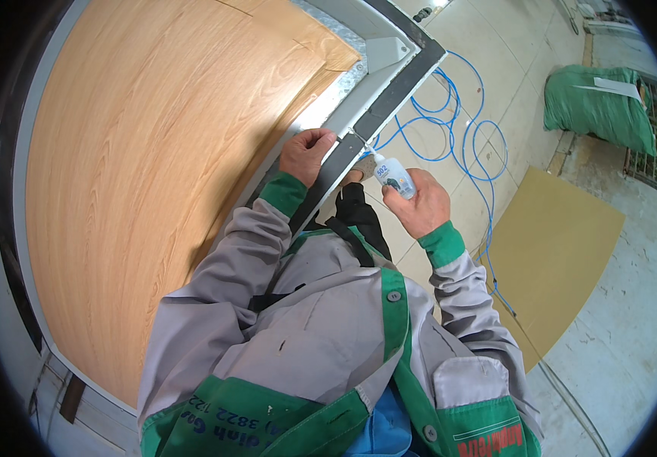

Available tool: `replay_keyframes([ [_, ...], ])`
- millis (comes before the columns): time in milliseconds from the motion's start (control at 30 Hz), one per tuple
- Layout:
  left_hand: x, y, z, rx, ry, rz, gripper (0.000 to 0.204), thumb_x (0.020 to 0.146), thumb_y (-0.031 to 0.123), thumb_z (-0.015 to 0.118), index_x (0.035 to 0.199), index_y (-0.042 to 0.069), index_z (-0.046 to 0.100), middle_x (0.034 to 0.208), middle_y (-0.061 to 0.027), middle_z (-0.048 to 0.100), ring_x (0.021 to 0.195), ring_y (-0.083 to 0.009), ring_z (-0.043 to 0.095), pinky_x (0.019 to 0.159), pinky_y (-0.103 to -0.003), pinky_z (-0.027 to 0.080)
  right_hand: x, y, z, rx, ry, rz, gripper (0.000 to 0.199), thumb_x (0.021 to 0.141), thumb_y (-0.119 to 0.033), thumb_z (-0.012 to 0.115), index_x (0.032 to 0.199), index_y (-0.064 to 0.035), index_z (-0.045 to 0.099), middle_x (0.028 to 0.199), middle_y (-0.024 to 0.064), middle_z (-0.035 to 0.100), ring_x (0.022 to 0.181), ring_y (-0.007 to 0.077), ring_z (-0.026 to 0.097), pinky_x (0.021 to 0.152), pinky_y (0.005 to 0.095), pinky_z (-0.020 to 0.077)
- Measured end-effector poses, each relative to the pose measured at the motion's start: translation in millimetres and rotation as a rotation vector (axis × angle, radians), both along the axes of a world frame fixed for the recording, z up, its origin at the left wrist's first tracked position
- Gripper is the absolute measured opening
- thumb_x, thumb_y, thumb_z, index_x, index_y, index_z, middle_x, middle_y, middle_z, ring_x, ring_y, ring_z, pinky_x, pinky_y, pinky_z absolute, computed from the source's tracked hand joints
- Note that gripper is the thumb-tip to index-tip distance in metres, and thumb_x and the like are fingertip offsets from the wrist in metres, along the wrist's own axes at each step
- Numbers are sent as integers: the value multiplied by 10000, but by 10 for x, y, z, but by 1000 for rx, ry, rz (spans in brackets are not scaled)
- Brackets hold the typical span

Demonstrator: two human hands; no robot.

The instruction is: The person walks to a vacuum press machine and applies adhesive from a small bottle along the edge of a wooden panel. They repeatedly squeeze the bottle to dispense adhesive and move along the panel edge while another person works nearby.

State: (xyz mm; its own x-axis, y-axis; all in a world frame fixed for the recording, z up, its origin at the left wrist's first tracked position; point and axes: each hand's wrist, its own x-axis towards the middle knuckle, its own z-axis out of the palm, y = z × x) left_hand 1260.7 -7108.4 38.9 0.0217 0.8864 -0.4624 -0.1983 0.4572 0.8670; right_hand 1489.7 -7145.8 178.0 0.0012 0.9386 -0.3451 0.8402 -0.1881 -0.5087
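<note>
View: looking straight down from the wearer's head onto both forearms in grey sleeves with green cuffs.
Left hand: the left hand (307,152) sits just above centre, toward 12 o'clock, fingers curled shut over the dark frame edge (359,129) of a door panel.
Right hand: the right hand (418,204) lies just to the right of centre, toward 2 o'clock, closed around a small glue bottle (394,176).
Glue bottle: white plastic with a blue label, tilted, its thin nozzle pointing up and left at the frame edge just beside the left hand; whether the tip touches the frame cannot be told.
Door panel: a large wood-grain panel (146,152) fills the left half, from 7 to 12 o'clock, bordered by a pale grey strip and the dark frame edge.
Hose: a blue hose (462,145) loops over the tiled floor (511,61) at 1 o'clock, behind the right hand.
Board: a flat tan board (557,244) lies on the floor at 3 o'clock.
Sack: a green sack (595,107) rests at 2 o'clock, well apart from the hands.
</note>
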Motion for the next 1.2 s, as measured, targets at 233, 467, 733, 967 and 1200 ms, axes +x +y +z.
replay_keyframes([
  [233,-39,37,208,-57,-99,73,213,989,151,694,1140,2,688,972,-45,722,807,-115,676,724,-249,550,126,-130,-78,21,116,-3,467,817,-372,760,1127,-28,705,977,180,688,894,357,677,801,434,537],
  [467,192,-175,583,-184,-431,-126,324,1063,211,507,1270,-20,603,967,-35,641,717,-112,582,706,-243,504,-98,-378,-308,-116,784,-301,502,859,-146,815,1303,7,640,1047,66,676,947,141,651,845,299,532],
  [733,618,-276,672,-1,-136,-423,565,1112,487,382,1167,-8,648,940,-38,629,834,-112,584,763,-261,477,-158,-444,-249,17,550,-252,464,846,-172,833,1235,13,660,1011,89,677,914,174,673,838,325,546],
  [967,747,-239,583,-490,-817,-85,1050,942,878,262,1322,-40,601,1135,-121,673,1058,-255,643,980,-383,498,-18,-604,-180,30,992,-430,451,885,-92,801,1281,9,610,1107,56,718,955,124,660,863,302,535],
  [1200,484,13,599,-363,-1156,-256,903,975,791,410,1330,-12,621,1079,-49,663,893,-162,611,880,-293,501,83,-664,-180,25,819,-475,467,867,-118,831,1266,7,623,1048,37,708,920,100,643,825,282,526],
])
